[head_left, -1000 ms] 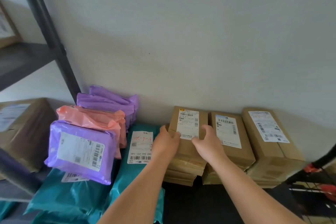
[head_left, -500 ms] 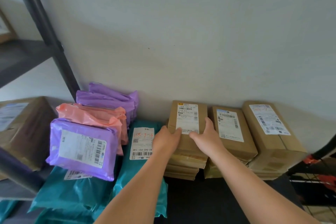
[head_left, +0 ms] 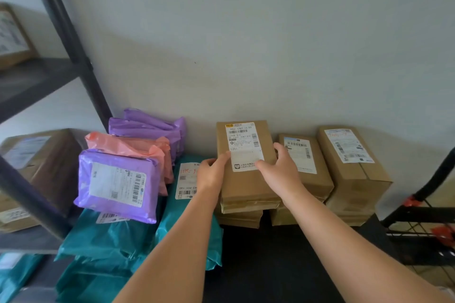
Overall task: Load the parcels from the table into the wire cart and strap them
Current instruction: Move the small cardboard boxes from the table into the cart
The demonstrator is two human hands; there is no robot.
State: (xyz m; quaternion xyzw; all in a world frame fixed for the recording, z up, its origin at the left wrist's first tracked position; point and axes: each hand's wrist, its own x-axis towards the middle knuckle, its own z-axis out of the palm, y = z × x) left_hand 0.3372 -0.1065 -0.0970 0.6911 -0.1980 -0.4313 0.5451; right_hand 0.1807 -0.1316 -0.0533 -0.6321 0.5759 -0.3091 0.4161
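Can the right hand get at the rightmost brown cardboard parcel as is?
Probably not yet: the right hand grips the left stack's top brown cardboard box with the left hand. Once freed, nothing blocks the rightmost brown cardboard parcel.

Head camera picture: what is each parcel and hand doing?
Top brown cardboard parcel: gripped at both sides, atop its stack.
Left hand: grips the parcel's left edge.
Right hand: grips its right edge.
Rightmost brown cardboard stack: resting untouched.
Front purple plastic mailer: tilted against pink mailers.
Teal plastic bags: lying flat.
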